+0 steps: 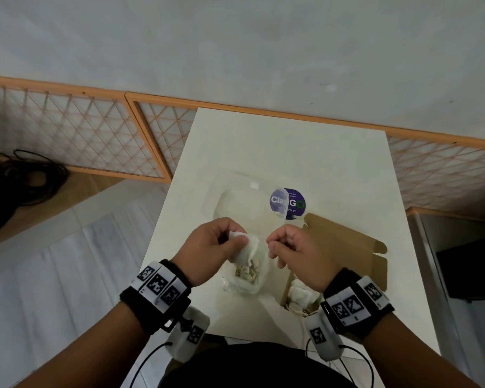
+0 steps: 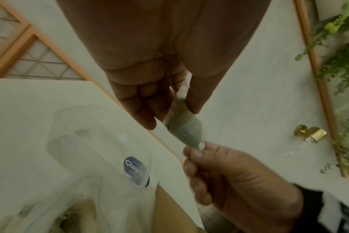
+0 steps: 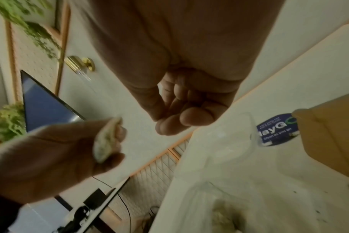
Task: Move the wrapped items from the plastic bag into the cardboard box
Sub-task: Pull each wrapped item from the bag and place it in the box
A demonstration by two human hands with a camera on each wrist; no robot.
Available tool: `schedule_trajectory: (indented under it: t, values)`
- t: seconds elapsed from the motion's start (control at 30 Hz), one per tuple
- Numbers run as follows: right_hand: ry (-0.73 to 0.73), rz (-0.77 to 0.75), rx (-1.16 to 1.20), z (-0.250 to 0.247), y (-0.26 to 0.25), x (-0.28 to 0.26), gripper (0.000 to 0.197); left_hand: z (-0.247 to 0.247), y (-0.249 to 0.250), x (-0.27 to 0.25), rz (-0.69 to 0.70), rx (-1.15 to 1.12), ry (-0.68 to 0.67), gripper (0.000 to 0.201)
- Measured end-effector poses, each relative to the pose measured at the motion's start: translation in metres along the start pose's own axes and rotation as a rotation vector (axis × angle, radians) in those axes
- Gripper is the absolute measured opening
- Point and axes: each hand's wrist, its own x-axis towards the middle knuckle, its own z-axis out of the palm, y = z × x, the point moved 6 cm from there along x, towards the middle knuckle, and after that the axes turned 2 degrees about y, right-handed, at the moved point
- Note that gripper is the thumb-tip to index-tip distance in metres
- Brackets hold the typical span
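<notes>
My left hand (image 1: 235,237) pinches a small white wrapped item (image 1: 245,247) by its top, above the clear plastic bag (image 1: 259,287). The bag lies on the white table and holds more wrapped items (image 1: 248,271). In the left wrist view the item (image 2: 184,126) hangs from the left hand's fingers (image 2: 147,100). My right hand (image 1: 275,245) is curled just right of the item, and nothing shows in it in the right wrist view (image 3: 169,124). The brown cardboard box (image 1: 345,242) stands open at the right, with several wrapped items (image 1: 303,296) inside.
A clear plastic container (image 1: 235,197) with a purple round sticker (image 1: 287,204) sits behind the hands. The table (image 1: 291,141) ends at a wall with an orange lattice panel (image 1: 67,130). Black cables (image 1: 25,177) lie on the floor at the left.
</notes>
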Motion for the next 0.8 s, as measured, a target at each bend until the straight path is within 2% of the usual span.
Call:
schedule_trajectory:
  t: [0.1,0.2,0.3,0.4,0.47,0.57,0.8]
  values:
    - [-0.035,0.022,-0.24,0.018,0.026,0.017,0.009,-0.02,-0.008,-0.01,-0.019,0.025,0.077,0.01]
    - [-0.115,0.005,-0.541,0.044,0.047,0.033,0.02,-0.037,-0.02,-0.021,-0.053,0.048,0.129,0.01]
    - [-0.204,-0.007,-0.738,0.069,0.058,0.045,0.028,-0.045,-0.028,-0.031,-0.079,0.063,0.159,0.011]
    - [-0.221,0.079,-0.884,0.085,0.067,0.054,0.032,-0.048,-0.034,-0.037,-0.106,0.066,0.182,0.012]
    - [-0.212,0.176,-0.936,0.091,0.074,0.059,0.039,-0.048,-0.037,-0.041,-0.119,0.062,0.185,0.009]
    - [-0.205,0.242,-0.917,0.1,0.084,0.065,0.036,-0.046,-0.037,-0.046,-0.115,0.085,0.17,0.009]
    - [-0.239,0.222,-0.859,0.107,0.085,0.062,0.033,-0.043,-0.038,-0.05,-0.117,0.138,0.158,0.008]
